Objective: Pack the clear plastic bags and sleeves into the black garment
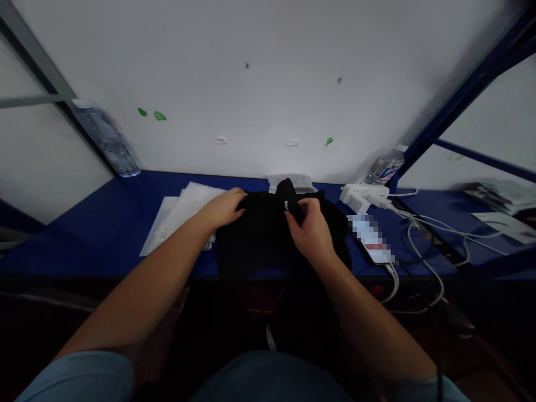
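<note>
A black cloth item (pixel 255 240), which looks like a garment, lies on the blue desk and hangs over its front edge. My left hand (pixel 226 207) grips its upper left part, with cloth between thumb and fingers. Between the thumb and fingers of my right hand (pixel 310 228) is a raised fold of the black cloth (pixel 286 192), which bears small white lettering. Dark shade hides the cloth's lower part and its exact kind.
White papers (pixel 167 223) lie left of the cloth, with a clear plastic packet (pixel 293 182) behind it. To the right are a phone (pixel 371 240), a power strip (pixel 364 194) with trailing white cables and a bottle (pixel 385 166). Another bottle (pixel 111 142) leans at the left.
</note>
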The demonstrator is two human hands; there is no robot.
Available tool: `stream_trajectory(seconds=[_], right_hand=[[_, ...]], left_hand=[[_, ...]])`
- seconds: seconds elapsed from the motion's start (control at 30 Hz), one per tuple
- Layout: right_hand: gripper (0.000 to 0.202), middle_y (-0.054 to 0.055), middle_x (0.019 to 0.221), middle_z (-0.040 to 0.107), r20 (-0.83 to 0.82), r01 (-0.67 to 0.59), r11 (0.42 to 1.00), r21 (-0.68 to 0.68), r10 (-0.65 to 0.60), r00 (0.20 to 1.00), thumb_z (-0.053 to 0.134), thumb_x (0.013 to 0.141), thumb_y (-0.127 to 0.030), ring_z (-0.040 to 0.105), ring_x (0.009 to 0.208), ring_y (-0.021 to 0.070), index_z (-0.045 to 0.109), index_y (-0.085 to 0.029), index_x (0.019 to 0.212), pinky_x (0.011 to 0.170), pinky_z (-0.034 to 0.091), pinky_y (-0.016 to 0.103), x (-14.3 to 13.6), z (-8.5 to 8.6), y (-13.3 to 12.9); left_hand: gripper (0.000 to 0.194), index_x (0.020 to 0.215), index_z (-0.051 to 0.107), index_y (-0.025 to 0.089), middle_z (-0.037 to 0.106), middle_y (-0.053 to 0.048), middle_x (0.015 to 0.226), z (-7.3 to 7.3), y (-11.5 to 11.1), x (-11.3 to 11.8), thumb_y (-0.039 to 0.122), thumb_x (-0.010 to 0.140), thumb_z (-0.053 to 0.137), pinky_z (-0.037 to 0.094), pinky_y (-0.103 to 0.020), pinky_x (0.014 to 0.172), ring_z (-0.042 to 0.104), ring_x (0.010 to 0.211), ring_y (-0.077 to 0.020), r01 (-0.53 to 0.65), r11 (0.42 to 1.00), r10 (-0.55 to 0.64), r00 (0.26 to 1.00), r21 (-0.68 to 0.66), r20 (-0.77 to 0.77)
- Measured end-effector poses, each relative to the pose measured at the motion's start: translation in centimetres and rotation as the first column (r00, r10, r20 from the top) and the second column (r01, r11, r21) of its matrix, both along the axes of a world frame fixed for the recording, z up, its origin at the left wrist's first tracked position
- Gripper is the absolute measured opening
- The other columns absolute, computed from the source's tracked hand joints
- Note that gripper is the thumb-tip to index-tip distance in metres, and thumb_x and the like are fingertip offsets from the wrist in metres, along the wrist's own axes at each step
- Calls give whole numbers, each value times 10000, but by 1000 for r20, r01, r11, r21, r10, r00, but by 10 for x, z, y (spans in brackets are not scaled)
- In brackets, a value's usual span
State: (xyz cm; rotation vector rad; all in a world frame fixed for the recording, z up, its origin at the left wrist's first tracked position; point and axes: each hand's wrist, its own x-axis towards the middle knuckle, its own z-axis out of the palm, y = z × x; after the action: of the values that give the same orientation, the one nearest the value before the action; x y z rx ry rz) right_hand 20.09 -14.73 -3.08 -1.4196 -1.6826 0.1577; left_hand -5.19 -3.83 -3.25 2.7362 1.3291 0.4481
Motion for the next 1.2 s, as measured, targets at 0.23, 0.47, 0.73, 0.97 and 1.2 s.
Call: stream_trajectory(seconds=[0.23,0.47,0.73,0.97,1.2], right_hand=[[353,134,1092,586,222,160,987,-6,-155,963,636,855,-290,623,1010,320,599,-233,1202,892,519,516,37,-16,-19],[500,105,892,649,432,226,972,-71,-174,885,709,824,-308,638,847,297,612,-257,1312,818,520,469,49,-12,-19],[566,114,1021,618,265,96,965,-244,-29,964,628,837,-204,648,813,233,600,-218,1402,818,559,430,50,-1,-8],[635,114,1162,585,127,-66,980,-188,91,988,594,867,-190,660,891,215,494,-244,1491,901,564,422,33,-5,2],[572,202,1413,501,454,159,974,-159,-71,888,692,804,-252,497,1321,418,623,-219,1371,1059,438,597,26,1,3]], left_hand=[[443,1354,577,154,570,-140,1365,5,-6,3,269,930,520,489,-417,1048,600,1208,-266,30,1000,-30,999,0,18],[628,1443,534,238,485,-92,1543,21,-41,21,473,876,670,409,-416,1150,481,1398,-274,347,932,-341,937,-100,72],[697,1483,499,201,456,-77,1569,15,-51,37,96,796,558,367,-380,1187,458,1430,-226,345,933,-356,924,-99,-137],[714,1406,590,275,519,23,1519,28,-44,15,12,759,445,370,-361,1193,481,1410,-168,254,966,-258,963,-57,-84],[510,1454,525,253,501,-38,1540,29,-49,15,310,948,517,374,-414,1183,476,1415,-220,300,914,-308,951,-273,14]])
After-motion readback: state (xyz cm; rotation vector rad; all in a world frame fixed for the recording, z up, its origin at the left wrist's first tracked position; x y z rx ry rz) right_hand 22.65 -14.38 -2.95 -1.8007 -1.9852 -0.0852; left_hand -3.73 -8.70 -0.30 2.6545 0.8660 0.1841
